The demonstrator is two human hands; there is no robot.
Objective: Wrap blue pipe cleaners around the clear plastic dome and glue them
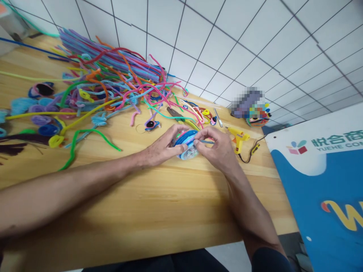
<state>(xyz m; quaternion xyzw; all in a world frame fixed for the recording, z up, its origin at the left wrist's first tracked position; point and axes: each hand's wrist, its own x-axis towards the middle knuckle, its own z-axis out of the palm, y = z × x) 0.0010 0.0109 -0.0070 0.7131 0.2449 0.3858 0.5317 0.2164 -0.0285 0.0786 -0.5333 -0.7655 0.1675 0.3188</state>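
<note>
Fingers [208, 132] of left hand [159, 151] and right hand [219, 151] grasp one round blue-rimmed piece [185, 140], near one glue gun [239, 138].

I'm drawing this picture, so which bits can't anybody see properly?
Head view:
Sides of the blue coil: covered by the left hand and right hand.
Purplish shape by the wall: blurred into squares.
Lettering on the blue sign: cut off by the right edge.

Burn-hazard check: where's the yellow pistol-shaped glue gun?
In the head view, the yellow glue gun is on the wooden table, right of the bare right hand, beside a black cord.
</note>
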